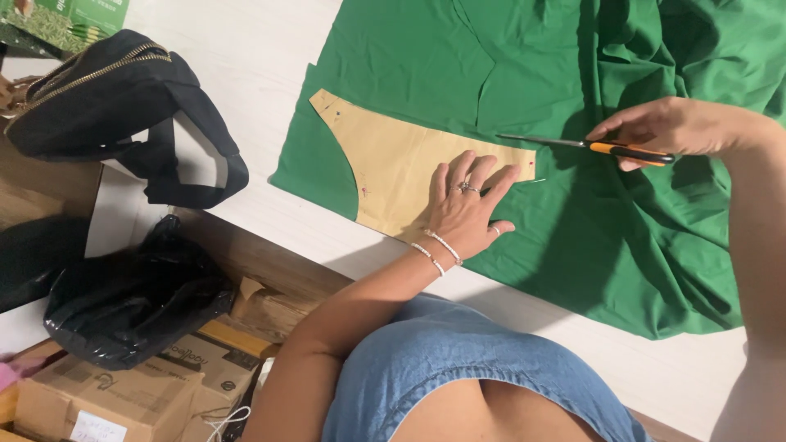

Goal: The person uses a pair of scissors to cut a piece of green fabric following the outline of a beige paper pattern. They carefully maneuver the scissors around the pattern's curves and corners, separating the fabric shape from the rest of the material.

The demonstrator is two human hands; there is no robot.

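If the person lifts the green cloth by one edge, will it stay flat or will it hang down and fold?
The green cloth would probably hang limp: it already lies in soft folds near the right hand. It looks thin, so likely light. It may slide on the smooth table, perhaps why the left hand presses the tan paper pattern flat.
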